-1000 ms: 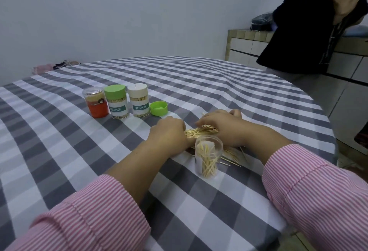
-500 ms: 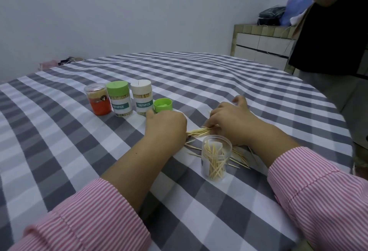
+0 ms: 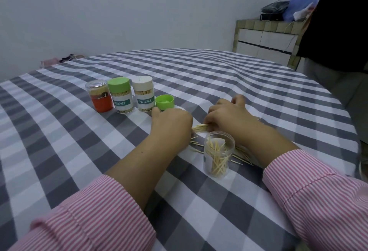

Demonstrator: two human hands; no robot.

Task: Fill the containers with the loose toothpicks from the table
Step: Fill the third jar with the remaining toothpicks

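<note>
An open clear container [image 3: 218, 154] stands upright on the checked tablecloth [image 3: 59, 151], partly filled with toothpicks. Just behind it, a bundle of toothpicks [image 3: 200, 127] lies between my two hands. My left hand [image 3: 171, 126] and my right hand [image 3: 227, 115] both curl around the ends of that bundle. More loose toothpicks [image 3: 239, 156] lie scattered on the cloth around the container, partly hidden by my right forearm. Three closed containers stand in a row at the left: a red one [image 3: 99, 98], a green-lidded one [image 3: 121, 97] and a white-lidded one [image 3: 145, 96].
A loose green lid [image 3: 164, 102] lies beside the white-lidded container, close to my left hand. A person in dark clothes [image 3: 338, 31] stands at the table's far right edge, in front of a tiled counter [image 3: 264, 39] carrying bags.
The view has tilted and shifted slightly. My hands stay on the toothpick bundle, with the left hand drawn a little apart from the right. The standing person has moved further right.
</note>
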